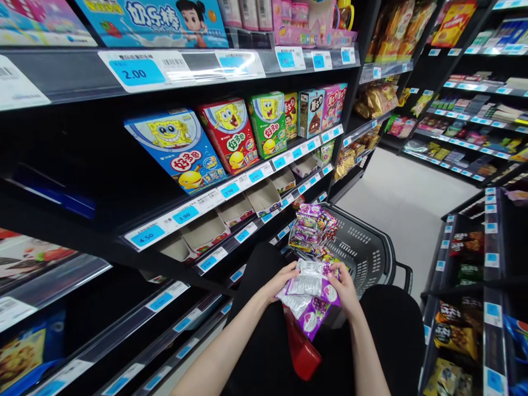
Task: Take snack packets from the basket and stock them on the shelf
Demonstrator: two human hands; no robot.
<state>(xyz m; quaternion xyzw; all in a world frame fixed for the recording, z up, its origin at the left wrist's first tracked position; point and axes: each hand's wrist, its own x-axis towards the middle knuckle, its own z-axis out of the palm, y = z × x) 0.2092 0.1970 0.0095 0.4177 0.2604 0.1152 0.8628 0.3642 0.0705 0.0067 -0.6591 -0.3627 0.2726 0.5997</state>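
Both of my hands grip a small stack of purple and silver candy bags, held low between my knees. My left hand closes on the left edge of the stack, its fingertips partly under the bags. On the opposite side my right hand pinches the right edge, thumb on top. Just beyond the bags stands a dark grey shopping basket on the floor. More purple snack packets are piled in its left part. A red object, its kind unclear, shows beneath the bags.
Shelves on my left carry cartoon snack boxes in blue, red and green. Below them are open display cartons. A low rack of bagged snacks stands on my right. Pale floor runs between the shelves.
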